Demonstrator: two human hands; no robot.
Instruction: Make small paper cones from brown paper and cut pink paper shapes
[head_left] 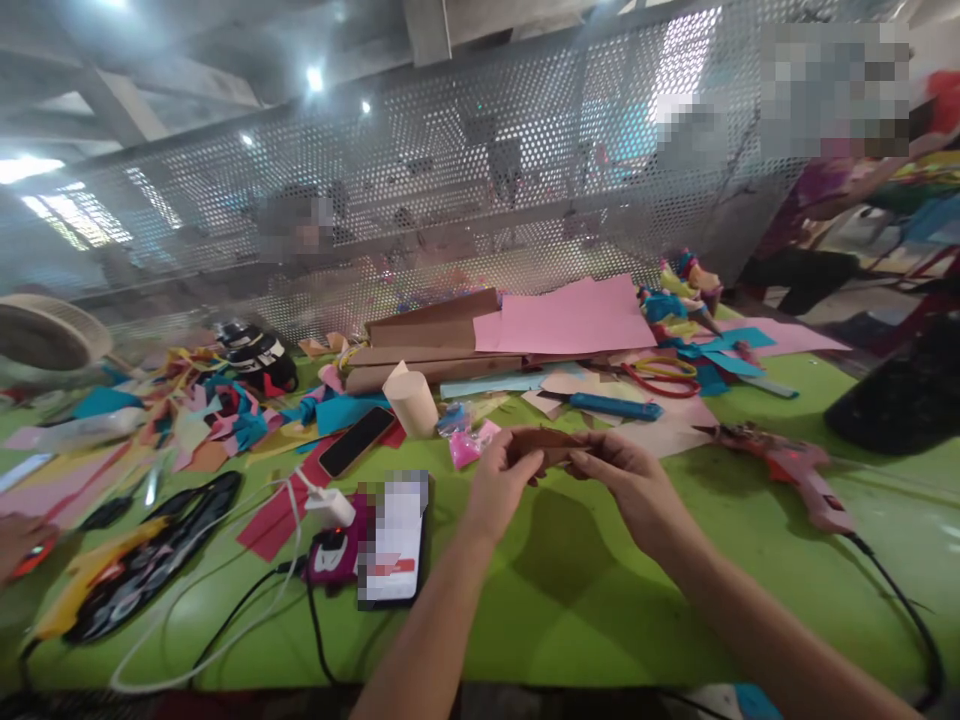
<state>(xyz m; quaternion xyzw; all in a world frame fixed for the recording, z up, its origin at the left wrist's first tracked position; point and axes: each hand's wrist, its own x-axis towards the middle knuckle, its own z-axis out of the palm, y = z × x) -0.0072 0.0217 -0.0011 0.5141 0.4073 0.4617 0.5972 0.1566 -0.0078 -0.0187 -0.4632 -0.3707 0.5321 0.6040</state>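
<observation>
A small brown paper piece is held between both hands above the green table, bent into a curve. My left hand pinches its left end, and my right hand closes on its right end with thumb and fingers. Just beyond them lie a blue utility knife and pale paper scraps. A small pink packet rests beside my left hand. To the right, a pink hot glue gun lies on the table with its nozzle toward my right hand.
A phone and a purple power adapter with cords lie left of my arms. Behind stand a paper roll, brown and pink sheets and a perforated metal screen. Another person's hand is at the left edge.
</observation>
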